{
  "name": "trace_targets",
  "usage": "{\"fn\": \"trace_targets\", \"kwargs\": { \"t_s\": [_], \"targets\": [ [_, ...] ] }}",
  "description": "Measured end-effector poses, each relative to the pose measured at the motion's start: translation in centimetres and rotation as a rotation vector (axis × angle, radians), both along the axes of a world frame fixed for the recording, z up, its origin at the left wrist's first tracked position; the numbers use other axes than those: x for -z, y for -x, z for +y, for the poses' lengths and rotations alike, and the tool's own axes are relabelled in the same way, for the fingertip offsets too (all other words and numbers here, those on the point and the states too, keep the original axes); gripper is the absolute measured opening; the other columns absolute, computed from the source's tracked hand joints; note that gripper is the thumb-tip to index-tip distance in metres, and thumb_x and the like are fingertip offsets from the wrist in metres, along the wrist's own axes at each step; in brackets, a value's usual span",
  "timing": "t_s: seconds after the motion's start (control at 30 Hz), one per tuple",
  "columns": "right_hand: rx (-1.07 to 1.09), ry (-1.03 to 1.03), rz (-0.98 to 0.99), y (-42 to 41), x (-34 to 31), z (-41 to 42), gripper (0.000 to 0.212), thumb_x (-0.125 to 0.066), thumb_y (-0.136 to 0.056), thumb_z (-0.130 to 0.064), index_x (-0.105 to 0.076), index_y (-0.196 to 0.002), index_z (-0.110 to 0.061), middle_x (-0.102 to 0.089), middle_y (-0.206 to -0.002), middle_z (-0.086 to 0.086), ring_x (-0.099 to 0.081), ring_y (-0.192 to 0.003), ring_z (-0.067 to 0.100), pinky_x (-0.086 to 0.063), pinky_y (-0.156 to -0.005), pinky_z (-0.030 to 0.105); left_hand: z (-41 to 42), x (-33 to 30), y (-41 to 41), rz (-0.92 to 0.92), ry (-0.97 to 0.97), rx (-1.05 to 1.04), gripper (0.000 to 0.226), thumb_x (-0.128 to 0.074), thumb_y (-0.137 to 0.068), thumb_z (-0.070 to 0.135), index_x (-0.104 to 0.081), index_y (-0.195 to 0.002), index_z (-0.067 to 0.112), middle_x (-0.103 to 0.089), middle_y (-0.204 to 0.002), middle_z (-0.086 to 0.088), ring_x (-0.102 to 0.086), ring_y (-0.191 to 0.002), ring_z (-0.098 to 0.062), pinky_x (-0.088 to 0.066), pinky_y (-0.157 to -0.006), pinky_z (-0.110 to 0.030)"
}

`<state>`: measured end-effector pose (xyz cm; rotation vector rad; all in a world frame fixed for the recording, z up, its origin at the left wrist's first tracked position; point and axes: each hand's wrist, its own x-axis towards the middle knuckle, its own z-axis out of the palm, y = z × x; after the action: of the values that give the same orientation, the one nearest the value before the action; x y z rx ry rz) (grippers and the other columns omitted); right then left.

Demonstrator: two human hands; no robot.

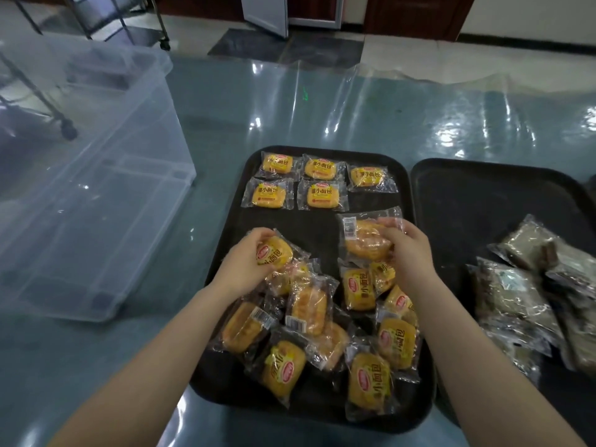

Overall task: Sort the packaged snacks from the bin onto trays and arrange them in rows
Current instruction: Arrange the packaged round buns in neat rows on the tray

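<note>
On the black tray (403,201), each hand grips 1 yellow bun packet: left hand (245,266), right hand (408,245). Set the right one label-up beside the 2 neat rows (317,182), edges aligned.

A canteen or institutional workroom, it seems — film-covered tabletop (322,101), tiled floor (419,50), wheeled metal racks (96,17), wooden doors (416,11).

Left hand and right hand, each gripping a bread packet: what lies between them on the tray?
Head view: between left hand and right hand, only bare black tray shows.
</note>
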<state>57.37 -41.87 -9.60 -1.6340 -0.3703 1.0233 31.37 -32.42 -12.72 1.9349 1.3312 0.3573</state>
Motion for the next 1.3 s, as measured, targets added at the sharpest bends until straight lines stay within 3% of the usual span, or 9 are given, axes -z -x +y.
{"fn": "trace_targets", "kwargs": {
  "t_s": [0.27,0.33,0.4,0.47,0.6,0.67,0.87,1.07,1.3],
  "targets": [
    [0.004,-0.041,-0.024,-1.9,2.2,0.3,0.023,-0.069,-0.085,-0.013,-0.076,-0.088,-0.035,-0.070,-0.096,-0.022,-0.061,-0.104,0.007,-0.047,-0.093,0.036,2.3,0.6,-3.5,0.131,-0.029,0.084,0.063,-0.070,-0.079,0.010,-0.042,-0.127,0.039,-0.055,-0.124,0.011,-0.054,-0.114,-0.012,-0.046,-0.085,-0.026],
    [-0.077,-0.104,-0.022,-2.3,2.6,0.6,0.027,-0.067,-0.085,-0.007,-0.077,-0.083,-0.032,-0.067,-0.111,-0.022,-0.057,-0.111,0.001,-0.042,-0.094,0.031,3.0,1.1,-4.6,0.181,-0.065,0.101,0.063,-0.067,-0.081,0.007,-0.042,-0.128,0.041,-0.049,-0.136,0.008,-0.044,-0.128,-0.015,-0.043,-0.097,-0.031],
    [-0.144,-0.133,-0.068,-2.7,2.9,0.8,0.032,-0.065,-0.085,-0.002,-0.077,-0.073,-0.029,-0.053,-0.134,-0.019,-0.047,-0.124,0.001,-0.039,-0.095,0.030,3.4,1.5,-5.5,0.202,-0.129,0.118,0.061,-0.065,-0.083,0.005,-0.044,-0.130,0.037,-0.035,-0.149,0.006,-0.023,-0.141,-0.014,-0.021,-0.115,-0.036],
    [-0.187,-0.090,-0.204,-3.2,3.1,1.1,0.041,-0.063,-0.086,0.002,-0.075,-0.067,-0.032,-0.037,-0.148,-0.016,-0.033,-0.136,0.007,-0.037,-0.104,0.035,3.3,1.8,-6.2,0.228,-0.195,0.132,0.058,-0.063,-0.084,0.005,-0.046,-0.131,0.033,-0.029,-0.153,0.003,-0.015,-0.143,-0.013,-0.007,-0.114,-0.032],
    [-0.422,0.135,-0.667,-4.9,3.1,1.7,0.050,-0.058,-0.088,0.002,-0.070,-0.074,-0.045,-0.016,-0.159,-0.010,-0.004,-0.147,0.018,-0.011,-0.116,0.042,1.9,1.9,-7.0,0.309,-0.329,-0.003,0.046,-0.061,-0.085,0.015,-0.050,-0.129,0.028,-0.044,-0.140,0.001,-0.033,-0.130,-0.020,-0.038,-0.100,-0.037],
    [-0.524,0.224,-0.724,-6.0,3.2,1.7,0.053,-0.058,-0.086,0.003,-0.068,-0.080,-0.049,-0.014,-0.160,-0.009,0.001,-0.146,0.017,-0.005,-0.117,0.041,1.5,2.0,-7.0,0.401,-0.334,-0.069,0.049,-0.059,-0.086,0.022,-0.046,-0.132,0.028,-0.044,-0.136,-0.001,-0.034,-0.124,-0.023,-0.043,-0.091,-0.039],
    [-0.528,0.241,-0.792,-6.8,4.4,1.2,0.035,-0.058,-0.085,-0.010,-0.071,-0.096,-0.040,-0.034,-0.152,-0.007,-0.017,-0.143,0.019,-0.017,-0.117,0.046,0.9,3.6,-6.7,0.564,-0.196,-0.019,0.061,-0.052,-0.091,0.039,-0.025,-0.145,0.028,-0.027,-0.153,-0.003,-0.028,-0.137,-0.029,-0.030,-0.105,-0.052],
    [-0.730,0.294,-1.001,-7.2,4.5,2.2,0.028,-0.058,-0.085,-0.013,-0.060,-0.096,-0.038,-0.044,-0.143,-0.007,-0.039,-0.130,0.023,-0.024,-0.105,0.052,0.9,4.3,-5.5,0.558,-0.204,0.039,0.066,-0.050,-0.092,0.044,-0.018,-0.148,0.029,-0.023,-0.156,-0.004,-0.028,-0.138,-0.030,-0.028,-0.108,-0.045],
    [-0.777,0.421,-1.047,-6.1,5.4,2.3,0.055,-0.051,-0.096,-0.037,-0.032,-0.148,-0.032,-0.013,-0.155,0.011,-0.044,-0.125,0.037,-0.042,-0.099,0.046,1.2,3.8,-5.1,0.548,-0.151,0.056,0.066,-0.052,-0.091,0.044,-0.018,-0.147,0.036,-0.020,-0.157,0.003,-0.028,-0.138,-0.028,-0.029,-0.106,-0.050]
  ]
}}
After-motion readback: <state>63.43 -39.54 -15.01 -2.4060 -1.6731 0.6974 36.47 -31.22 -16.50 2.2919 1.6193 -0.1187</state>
